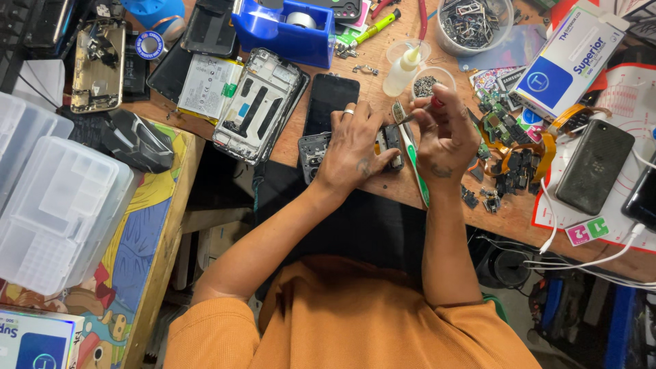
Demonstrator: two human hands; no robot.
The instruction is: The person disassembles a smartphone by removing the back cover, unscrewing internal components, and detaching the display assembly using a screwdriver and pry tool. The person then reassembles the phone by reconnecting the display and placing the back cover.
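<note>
My left hand (pixel 354 147), a ring on one finger, presses down on a dark opened phone body (pixel 316 152) at the front edge of the wooden bench (pixel 383 78). My right hand (pixel 445 135) pinches a small red-handled tool (pixel 429 104) with its tip pointed down at the phone's inner frame (pixel 392 137). A green and white toothbrush (pixel 413 158) lies between my hands. A black phone screen (pixel 330 102) lies just behind my left hand.
A stripped phone frame (pixel 258 104), a battery (pixel 205 86), a blue tape dispenser (pixel 285 29), a small squeeze bottle (pixel 402 70), tubs of small parts (pixel 471 24), a blue and white box (pixel 568 60) and a black phone (pixel 593 165) crowd the bench. Clear plastic trays (pixel 58 205) stand at the left.
</note>
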